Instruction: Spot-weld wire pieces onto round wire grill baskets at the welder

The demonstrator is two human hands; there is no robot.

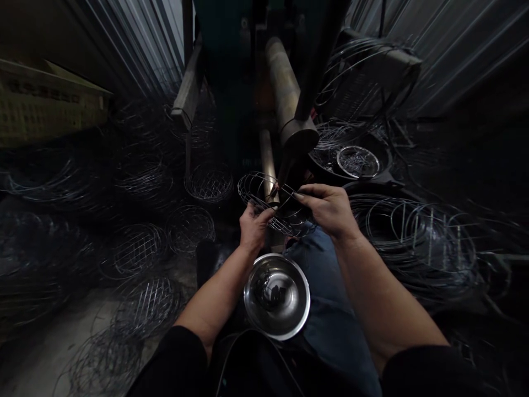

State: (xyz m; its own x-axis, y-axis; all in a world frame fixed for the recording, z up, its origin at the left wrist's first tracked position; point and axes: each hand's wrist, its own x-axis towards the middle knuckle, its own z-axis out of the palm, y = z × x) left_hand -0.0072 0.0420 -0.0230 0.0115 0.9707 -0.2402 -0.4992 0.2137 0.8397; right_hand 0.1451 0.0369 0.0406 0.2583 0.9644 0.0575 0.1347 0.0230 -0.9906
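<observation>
Two bare forearms, uncovered from elbow to wrist. Black sleeves, pushed up or cut short, ending near the elbows: left sleeve (173,366), right sleeve (430,372). Plain dark fabric, no visible markings, cuffs, or buttons. Left hand (253,226) and right hand (328,209) bare: no gloves, no rings, no watch or wristband visible. Short fingernails discernible on right hand fingers (303,194). Blue denim trousers (330,292) covering the right leg, medium wash, with soft creases across the thigh. Black upper garment (248,366) at lower frame edge, matching the sleeves; detail lost in shadow. Footwear not discernible.
</observation>
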